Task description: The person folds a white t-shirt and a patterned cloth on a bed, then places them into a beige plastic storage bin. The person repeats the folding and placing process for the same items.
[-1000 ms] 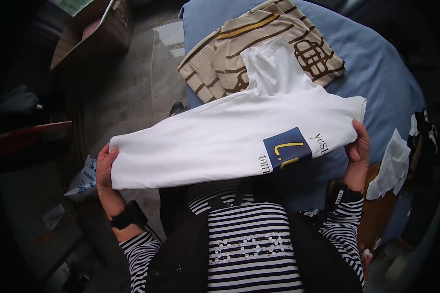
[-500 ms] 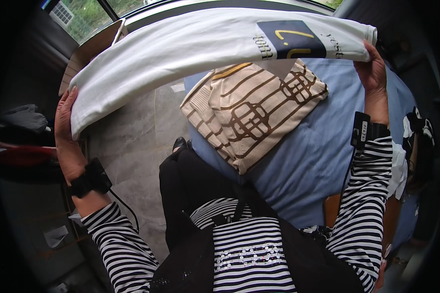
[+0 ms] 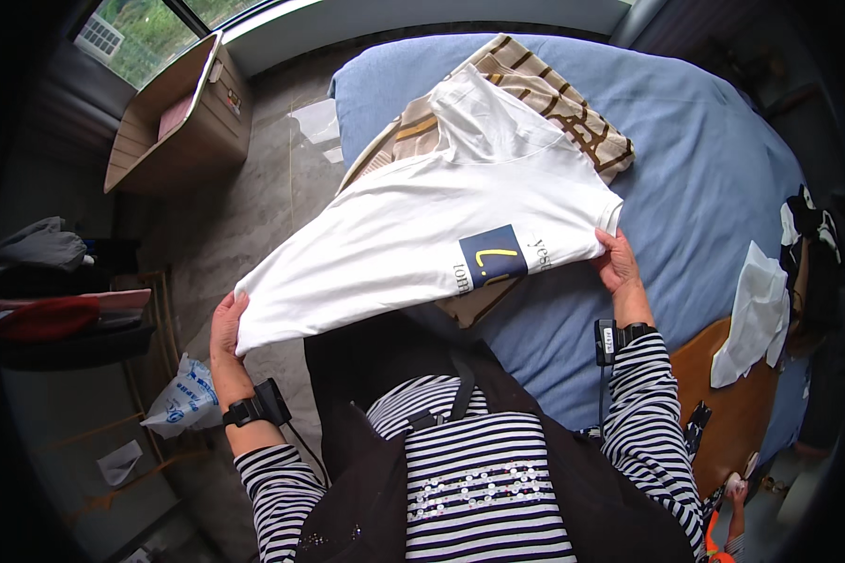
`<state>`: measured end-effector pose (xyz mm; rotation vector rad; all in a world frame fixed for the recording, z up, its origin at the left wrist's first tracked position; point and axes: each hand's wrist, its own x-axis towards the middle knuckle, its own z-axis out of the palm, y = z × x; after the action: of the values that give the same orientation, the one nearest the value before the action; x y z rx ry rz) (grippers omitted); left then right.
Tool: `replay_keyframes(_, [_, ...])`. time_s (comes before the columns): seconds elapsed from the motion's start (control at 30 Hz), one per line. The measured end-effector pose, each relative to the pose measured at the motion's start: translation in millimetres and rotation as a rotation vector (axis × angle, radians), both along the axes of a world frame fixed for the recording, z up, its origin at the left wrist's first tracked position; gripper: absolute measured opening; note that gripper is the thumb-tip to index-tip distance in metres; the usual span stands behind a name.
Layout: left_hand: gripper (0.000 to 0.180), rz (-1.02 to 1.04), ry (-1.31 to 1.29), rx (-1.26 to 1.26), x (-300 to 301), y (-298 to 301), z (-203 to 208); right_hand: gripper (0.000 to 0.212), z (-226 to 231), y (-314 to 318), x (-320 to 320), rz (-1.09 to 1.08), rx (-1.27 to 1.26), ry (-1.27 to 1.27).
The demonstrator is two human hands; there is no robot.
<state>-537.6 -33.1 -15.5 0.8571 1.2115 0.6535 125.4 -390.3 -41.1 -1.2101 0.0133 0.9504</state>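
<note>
A white T-shirt (image 3: 385, 225) with a dark blue printed square stretches between my hands. My left hand (image 3: 227, 324) pinches its lower left end, out over the floor. On the other side my right hand (image 3: 617, 261) grips the edge near a sleeve, above the bed. The shirt's far part drapes onto a beige sweater with brown stripes (image 3: 573, 122), which lies folded on the blue bedspread (image 3: 714, 159). Much of that sweater is hidden under the white cloth.
A beige storage bin (image 3: 197, 122) stands on the grey floor by the window. Left of me are a shelf with folded clothes (image 3: 75, 314) and a plastic bag (image 3: 186, 399). A wooden board (image 3: 728, 413) and white cloth (image 3: 753, 314) lie at right; another person's hand (image 3: 737, 490) shows at lower right.
Both hands have come down and closer to my body, and nearer each other. The raised shirt has dropped, its far part now spread over the striped sweater.
</note>
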Motion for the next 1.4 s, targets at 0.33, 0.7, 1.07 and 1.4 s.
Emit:
replay_keyframes(0.33, [0.031, -0.075, 0.011, 0.020, 6, 6, 31, 0.050, -26, -9, -5, -0.021, 0.108, 0.112])
replay_keyframes(0.7, [0.030, -0.136, 0.140, 0.078, 20, 15, 62, 0.051, -60, -24, -6, -0.016, 0.216, 0.172])
replay_keyframes(1.07, [0.035, -0.014, 0.181, -0.168, 10, -14, -29, 0.045, -41, -46, -73, 0.030, 0.211, 0.253])
replay_keyframes(1.4, [0.033, 0.044, 0.338, -0.251, 16, -6, -91, 0.052, 11, 9, -200, 0.516, -0.086, 0.367])
